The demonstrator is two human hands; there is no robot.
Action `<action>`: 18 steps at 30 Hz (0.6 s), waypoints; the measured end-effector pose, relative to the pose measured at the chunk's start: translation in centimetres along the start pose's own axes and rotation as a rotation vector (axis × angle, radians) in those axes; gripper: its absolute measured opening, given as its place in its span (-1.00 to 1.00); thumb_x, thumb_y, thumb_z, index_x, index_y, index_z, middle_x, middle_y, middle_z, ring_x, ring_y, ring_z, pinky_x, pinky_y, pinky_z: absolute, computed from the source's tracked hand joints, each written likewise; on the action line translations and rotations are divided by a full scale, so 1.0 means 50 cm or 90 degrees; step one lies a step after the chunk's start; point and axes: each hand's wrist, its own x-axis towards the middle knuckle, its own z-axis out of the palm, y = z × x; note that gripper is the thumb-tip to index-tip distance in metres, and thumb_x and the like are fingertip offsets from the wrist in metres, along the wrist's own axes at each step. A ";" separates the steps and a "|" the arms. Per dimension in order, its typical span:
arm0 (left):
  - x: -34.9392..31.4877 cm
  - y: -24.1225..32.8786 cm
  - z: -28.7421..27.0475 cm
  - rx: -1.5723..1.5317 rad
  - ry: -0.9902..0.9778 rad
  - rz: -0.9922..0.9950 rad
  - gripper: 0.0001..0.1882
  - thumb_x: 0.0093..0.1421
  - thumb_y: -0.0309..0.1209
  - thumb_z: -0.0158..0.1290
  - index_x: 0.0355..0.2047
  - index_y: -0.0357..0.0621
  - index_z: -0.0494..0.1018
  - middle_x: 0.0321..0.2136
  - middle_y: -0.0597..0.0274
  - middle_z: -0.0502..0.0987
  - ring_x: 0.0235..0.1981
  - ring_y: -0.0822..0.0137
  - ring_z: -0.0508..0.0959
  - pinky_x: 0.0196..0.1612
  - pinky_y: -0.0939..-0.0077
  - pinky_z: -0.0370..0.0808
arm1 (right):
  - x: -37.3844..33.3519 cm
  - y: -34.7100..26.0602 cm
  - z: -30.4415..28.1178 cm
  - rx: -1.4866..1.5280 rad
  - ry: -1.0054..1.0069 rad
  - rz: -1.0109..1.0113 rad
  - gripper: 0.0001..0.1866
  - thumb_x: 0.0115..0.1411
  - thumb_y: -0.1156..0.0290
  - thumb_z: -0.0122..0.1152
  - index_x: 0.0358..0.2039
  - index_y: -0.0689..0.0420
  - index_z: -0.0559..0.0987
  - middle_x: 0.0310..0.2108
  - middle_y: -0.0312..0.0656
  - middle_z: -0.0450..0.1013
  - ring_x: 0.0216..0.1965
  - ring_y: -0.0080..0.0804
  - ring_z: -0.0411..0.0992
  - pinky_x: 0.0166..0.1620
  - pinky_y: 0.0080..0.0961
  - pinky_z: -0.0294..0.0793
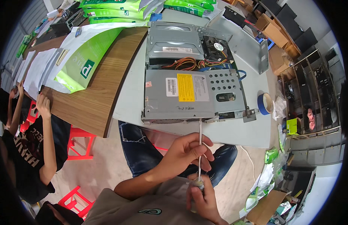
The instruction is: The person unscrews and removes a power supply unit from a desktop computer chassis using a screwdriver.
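Observation:
A grey metal desktop computer case lies flat on the white table with its top uncovered. It carries a yellow label, a black fan and bundles of orange and blue wires. A long-shafted screwdriver points away from me, its tip at the case's near edge. My left hand is closed lightly around the shaft, thumb and fingers curled about it. Closer to my body, my right hand grips the handle, which the fingers partly cover. Whether the tip sits in a screw is too small to tell.
The white table holds a blue-rimmed tape roll and a metal cover. To the left, a wooden tabletop bears papers and a green-white bag; another person's hand touches its edge. A metal rack stands right.

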 end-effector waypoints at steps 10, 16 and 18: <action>0.004 0.002 0.003 -0.092 -0.034 -0.025 -0.69 0.41 -0.28 -0.05 -0.03 -0.28 0.32 -0.29 -0.01 0.59 -0.34 0.13 0.67 -0.24 0.34 0.64 | 0.009 0.026 -0.006 0.841 -0.315 0.036 -0.62 0.44 0.08 -0.12 0.07 0.08 0.31 -0.68 -0.28 0.36 -0.75 -0.54 0.31 -0.77 -0.59 0.22; 0.006 -0.013 -0.010 -0.116 -0.063 0.009 -0.65 0.42 -0.27 -0.08 0.02 -0.32 0.30 -0.24 -0.06 0.59 -0.27 0.08 0.68 -0.14 0.27 0.64 | 0.010 0.001 -0.004 0.289 -0.098 -0.013 -0.64 0.42 0.17 -0.04 0.07 0.14 0.33 -0.69 -0.28 0.34 -0.72 -0.52 0.35 -0.64 -0.63 0.36; 0.012 -0.019 0.003 -0.163 -0.069 0.016 -0.64 0.43 -0.26 -0.08 0.03 -0.33 0.29 -0.23 -0.06 0.59 -0.27 0.08 0.68 -0.13 0.26 0.64 | 0.016 0.028 0.003 0.728 -0.267 0.025 -0.65 0.43 0.15 -0.06 0.07 0.11 0.33 -0.69 -0.31 0.34 -0.72 -0.54 0.38 -0.66 -0.66 0.39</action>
